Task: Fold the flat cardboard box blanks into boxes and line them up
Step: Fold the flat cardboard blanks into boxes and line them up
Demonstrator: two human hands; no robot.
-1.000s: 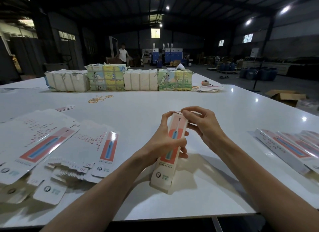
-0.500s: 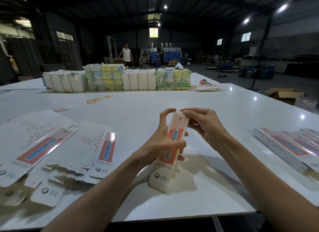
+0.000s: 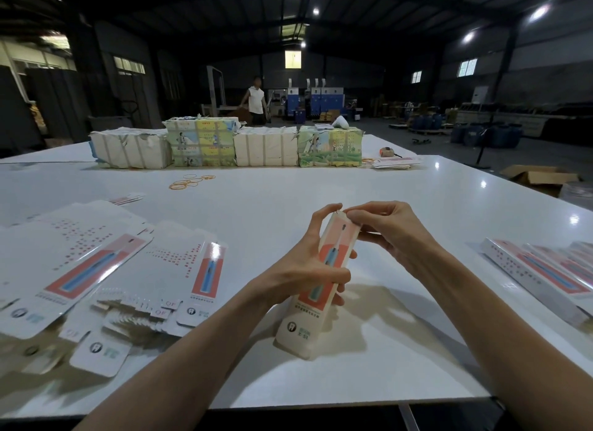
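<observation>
We hold the box (image 3: pixel 316 324) tilted over the near part of the table (image 3: pixel 288 193), left hand (image 3: pixel 305 270) wrapped round its middle, right hand (image 3: pixel 388 235) pinching the top flap. Closing the top seems to be the step in hand. Next we likely tuck the flap in, then line the box up with the finished boxes (image 3: pixel 542 273).

1. The hall is dim; roof and walls fall almost to black.
2. Ceiling lamps (image 3: pixel 539 12) at upper right burn as small overexposed points with faint halos.
3. Windows (image 3: pixel 467 67) and a lit panel (image 3: pixel 293 59) on the far wall admit pale light.
4. The white table (image 3: pixel 288 190) is the brightest surface and carries glare spots (image 3: pixel 574 219) near its right edge.
5. One of the glossy flat blanks (image 3: pixel 208 270) shows a white specular streak.
6. The box (image 3: pixel 301 331) casts a soft, broad shadow (image 3: pixel 369 305) to its right.
7. Wide-angle distortion bows the table edges; the lower left corner is smeared and soft.
</observation>
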